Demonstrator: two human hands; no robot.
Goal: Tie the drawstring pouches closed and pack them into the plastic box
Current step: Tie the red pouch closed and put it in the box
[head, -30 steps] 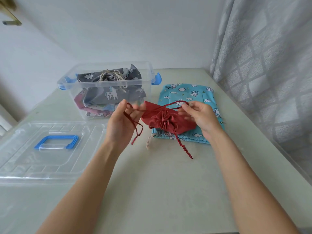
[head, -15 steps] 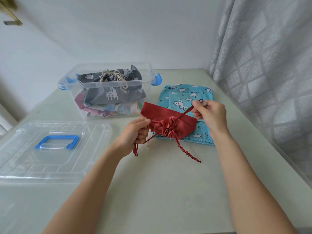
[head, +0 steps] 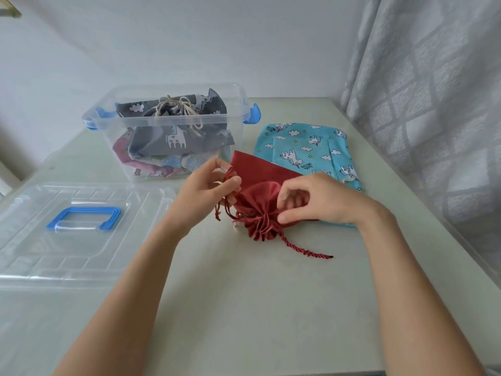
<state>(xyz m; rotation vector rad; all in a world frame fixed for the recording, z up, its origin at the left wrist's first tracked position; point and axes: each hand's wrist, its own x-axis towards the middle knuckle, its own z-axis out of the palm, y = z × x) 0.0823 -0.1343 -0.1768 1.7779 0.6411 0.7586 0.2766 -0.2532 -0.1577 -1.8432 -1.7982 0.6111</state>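
The head view shows the red pouch [head: 260,196] lying on the table [head: 244,308] between the two hands, its mouth gathered into pleats, its far corner overlapping the blue unicorn pouch [head: 306,147]. The left hand [head: 206,191] pinches thin red drawstring loops [head: 226,207] between curled fingers beside the pouch. The right hand [head: 317,199] rests on the pouch with bent fingers, thumb and fingertips at the gathered neck; whether they pinch a cord there is hard to tell. A twisted red cord [head: 301,246] trails out free toward the near side. The plastic box [head: 173,164] stands open just behind, a grey pouch [head: 179,128] on top inside. Its lid [head: 67,240] lies left, cut by the frame edge. Bare tabletop spreads nearer the person; a curtain [head: 433,104] borders the right.
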